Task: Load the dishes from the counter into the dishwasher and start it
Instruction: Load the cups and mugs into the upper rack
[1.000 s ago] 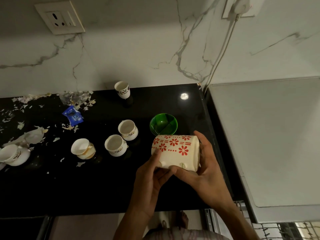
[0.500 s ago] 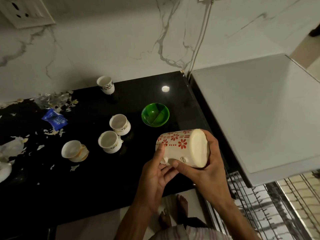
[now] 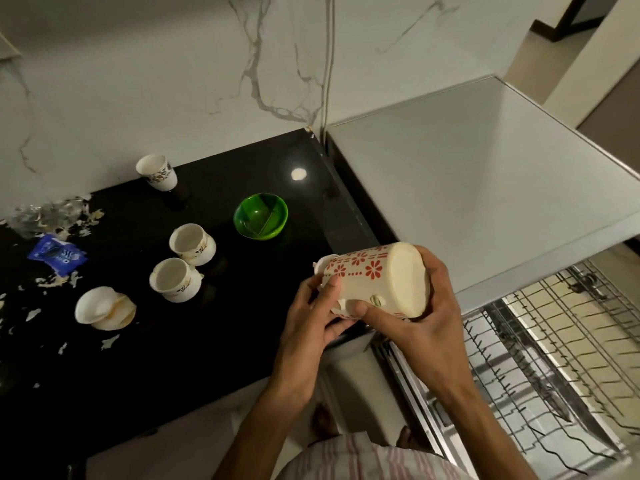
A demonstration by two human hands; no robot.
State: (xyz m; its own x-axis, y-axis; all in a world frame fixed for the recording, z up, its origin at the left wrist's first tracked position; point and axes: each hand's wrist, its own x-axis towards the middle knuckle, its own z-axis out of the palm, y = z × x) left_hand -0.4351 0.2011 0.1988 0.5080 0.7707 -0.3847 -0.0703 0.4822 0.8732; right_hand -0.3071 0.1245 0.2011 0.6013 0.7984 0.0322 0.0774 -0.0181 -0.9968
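I hold a cream mug with red flower print [image 3: 372,271] on its side over the counter's right front corner, its base turned toward me. My right hand [image 3: 415,317] grips the base end, thumb across the underside. My left hand [image 3: 311,313] holds the rim end with curled fingers. On the black counter [image 3: 194,341] stand a green bowl [image 3: 260,216], two white cups [image 3: 192,244] [image 3: 175,284], a tipped white cup [image 3: 104,308] and a small patterned cup [image 3: 156,172] near the wall. The dishwasher's wire rack [image 3: 540,368] is pulled out at lower right.
A white appliance top [image 3: 467,188] adjoins the counter on the right, above the rack. A blue wrapper [image 3: 57,259] and torn paper scraps [image 3: 52,213] litter the counter's left side. A cable [image 3: 329,64] runs down the marble wall.
Both hands have carried the mug to the right, toward the rack, and turned its base more toward me. My view has swung right, showing more of the rack.
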